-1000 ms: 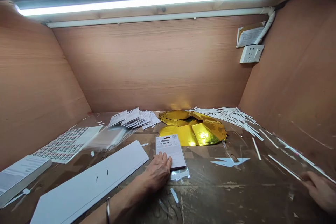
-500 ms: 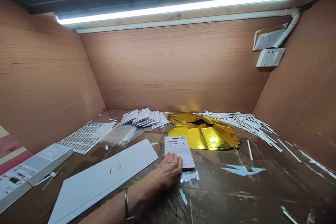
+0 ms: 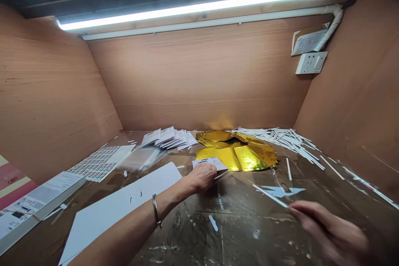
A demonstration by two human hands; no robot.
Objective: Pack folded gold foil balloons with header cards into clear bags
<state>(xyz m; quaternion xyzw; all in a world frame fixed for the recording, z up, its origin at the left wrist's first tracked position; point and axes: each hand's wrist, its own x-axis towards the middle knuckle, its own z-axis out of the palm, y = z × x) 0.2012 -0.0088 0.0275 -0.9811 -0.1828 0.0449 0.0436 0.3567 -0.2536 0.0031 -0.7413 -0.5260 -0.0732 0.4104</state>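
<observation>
My left hand [image 3: 203,176], with a bracelet on the wrist, is closed on the near left part of a white printed card [image 3: 215,164]. The card looks tilted, its near right edge raised off the table, and my fingers hide part of it. At lower right my right hand [image 3: 330,228], blurred by motion, pinches the end of a thin white stick [image 3: 270,196] that points up and to the left. Just behind the card lies a pile of shiny gold foil sheets [image 3: 249,158]. Left of my left hand is a long white sheet [image 3: 124,208] with two small dark marks.
Several printed cards [image 3: 170,138] lie fanned at the back, near clear plastic sleeves [image 3: 141,158] and a sticker sheet [image 3: 98,160]. A long stack of cards [image 3: 40,205] sits at left. Loose white sticks [image 3: 283,141] are heaped back right. A pale blue cut piece [image 3: 282,191] lies nearer.
My right hand has come into view from the lower right with a white stick. My left hand has tilted the card, which lay flat before. The camera view has shifted slightly.
</observation>
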